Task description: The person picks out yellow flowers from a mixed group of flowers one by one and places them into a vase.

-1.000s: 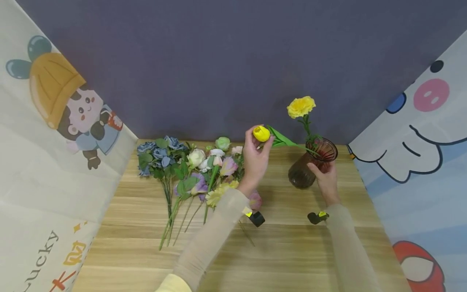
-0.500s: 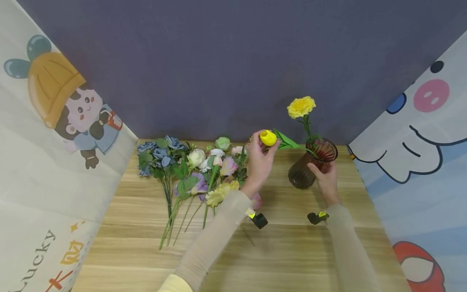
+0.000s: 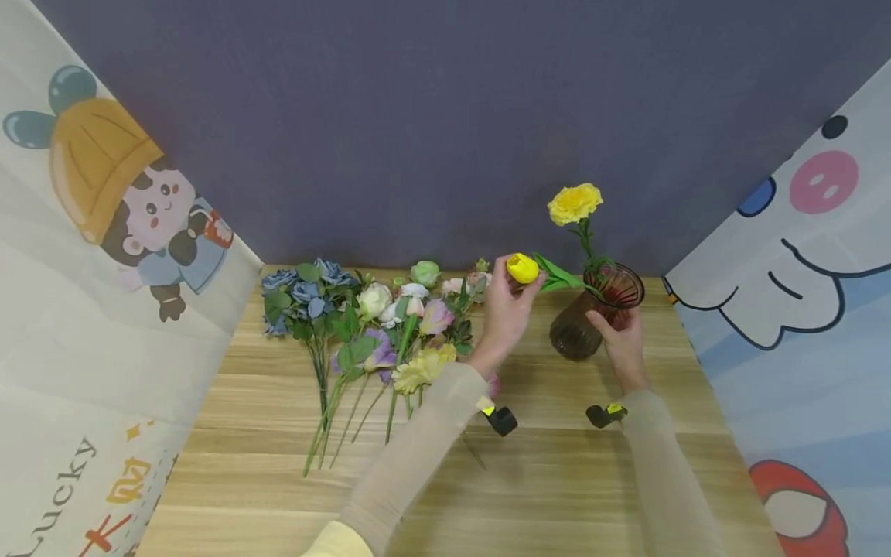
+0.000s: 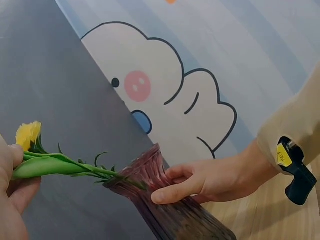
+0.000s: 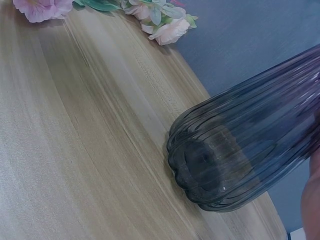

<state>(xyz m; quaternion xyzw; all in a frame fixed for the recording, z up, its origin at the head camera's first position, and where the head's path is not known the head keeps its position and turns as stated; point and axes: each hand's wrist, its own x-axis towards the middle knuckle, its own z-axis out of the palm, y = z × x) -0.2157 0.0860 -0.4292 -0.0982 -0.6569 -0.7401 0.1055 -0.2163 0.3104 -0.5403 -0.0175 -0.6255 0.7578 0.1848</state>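
Observation:
My left hand (image 3: 506, 313) pinches a yellow tulip (image 3: 522, 268) just under its bloom. The tulip's green leaf and stem (image 4: 45, 167) run to the right, and the stem's end is inside the mouth of a ribbed, dark reddish glass vase (image 3: 576, 329). My right hand (image 3: 624, 346) grips that vase around its upper part, thumb in front. The vase tilts, its mouth toward the upper right in the head view. A yellow carnation (image 3: 575, 203) stands in the vase, its bloom high above the rim. In the right wrist view the vase's base (image 5: 200, 165) shows close over the wooden table.
Left of my hands lie several artificial flowers: blue roses (image 3: 306, 294), a white rose (image 3: 376, 300), purple blooms (image 3: 379, 350) and a pale yellow flower (image 3: 421, 370). A dark panel (image 3: 418, 116) rises behind the wooden table (image 3: 543, 495). Printed cloths (image 3: 786, 309) flank both sides.
My left hand has moved right and slightly down with the tulip, bringing its bloom closer to the vase as the stem slides further in. The right hand and vase have stayed in place.

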